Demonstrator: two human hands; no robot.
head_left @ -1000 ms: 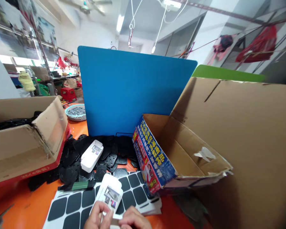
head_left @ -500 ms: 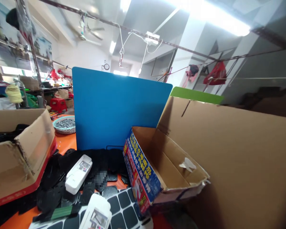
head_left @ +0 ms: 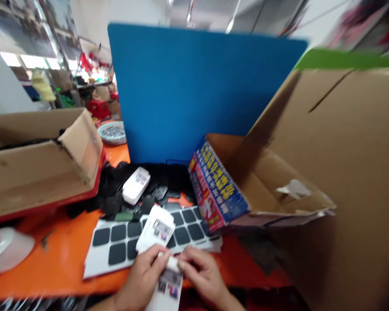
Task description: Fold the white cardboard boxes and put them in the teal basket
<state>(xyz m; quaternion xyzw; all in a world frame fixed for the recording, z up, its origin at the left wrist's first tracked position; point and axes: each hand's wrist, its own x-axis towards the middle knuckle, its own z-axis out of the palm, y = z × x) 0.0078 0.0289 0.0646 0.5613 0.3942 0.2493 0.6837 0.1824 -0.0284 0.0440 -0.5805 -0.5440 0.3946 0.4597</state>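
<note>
Low in the middle of the view, my left hand (head_left: pixel 142 276) and my right hand (head_left: pixel 202 274) meet on a white flat device (head_left: pixel 157 228) with a small printed label. Both pinch it near its lower end, where a second white labelled piece (head_left: pixel 168 287) hangs below the fingers. Under the hands lies a white sheet of black rounded pads (head_left: pixel 119 244) on the orange table (head_left: pixel 52 268). Another white device (head_left: pixel 136 185) rests on a heap of black parts (head_left: pixel 116 190) farther back.
A blue divider panel (head_left: pixel 194 86) stands behind. An open printed carton (head_left: pixel 220 185) lies on its side at right beside a large cardboard wall (head_left: pixel 353 172). A cardboard box with a red base (head_left: pixel 35 164) is at left, a bowl of small metal parts (head_left: pixel 112 131) behind it.
The view has tipped back down after swinging up. Both hands are in sight again, holding the white device above the pad sheet.
</note>
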